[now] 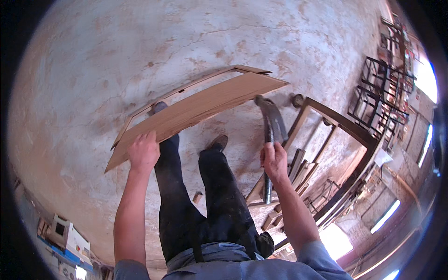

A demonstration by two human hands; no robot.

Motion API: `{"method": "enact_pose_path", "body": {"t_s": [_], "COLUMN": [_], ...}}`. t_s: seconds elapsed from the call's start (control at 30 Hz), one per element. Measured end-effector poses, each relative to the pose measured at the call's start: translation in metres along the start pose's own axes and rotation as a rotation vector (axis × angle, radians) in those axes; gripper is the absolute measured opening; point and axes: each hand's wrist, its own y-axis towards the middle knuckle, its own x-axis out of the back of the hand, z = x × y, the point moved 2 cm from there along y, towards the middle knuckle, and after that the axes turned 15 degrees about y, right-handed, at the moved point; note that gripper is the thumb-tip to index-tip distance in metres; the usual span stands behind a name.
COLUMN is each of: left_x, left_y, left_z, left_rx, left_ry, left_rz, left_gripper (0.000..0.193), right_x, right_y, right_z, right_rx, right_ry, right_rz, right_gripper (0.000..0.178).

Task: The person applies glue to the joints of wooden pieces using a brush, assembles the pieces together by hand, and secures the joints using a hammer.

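My left hand (144, 150) is closed on the near edge of a long brown wooden board (200, 108), close to its left end. The board is tilted and reaches away to the far right. Beyond it lies a thin wooden frame (179, 87), partly hidden by the board. To the right, my right hand (274, 161) is wrapped round the shiny handle of what looks like an adze (273, 120). Its dark, curved head points up and away, just off the board's right end. One of my feet (160, 107) is partly behind the board; the other shoe (219, 142) stands on the floor.
A large wooden frame (345, 122) lies at the right, with several wood strips (303, 170) inside it. Dark metal racks (371, 91) line the far right. A small wood block (197, 197) lies by my legs. A white machine (70, 235) stands at lower left.
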Motion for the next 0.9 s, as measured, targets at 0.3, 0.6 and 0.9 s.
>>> {"method": "enact_pose_path", "body": {"t_s": [0.3,0.6,0.9], "left_x": [-0.026,-0.096,-0.162], "left_y": [0.014,0.052,0.093], "left_z": [0.005,0.010,0.015], "left_rx": [-0.011,0.008,0.019], "left_ry": [-0.015,-0.007,-0.047], "left_rz": [-0.003,0.058,0.268], "left_gripper": [0.018,0.025,0.036], "right_x": [-0.017,-0.037,-0.080], "right_y": [0.044,0.088,0.148], "right_z": [-0.052,-0.081,-0.126], "right_rx": [0.103,0.150,0.105], "right_ry": [-0.162,-0.051,0.060], "right_rz": [0.104,0.118,0.084], "right_gripper": [0.028,0.023,0.026]}}
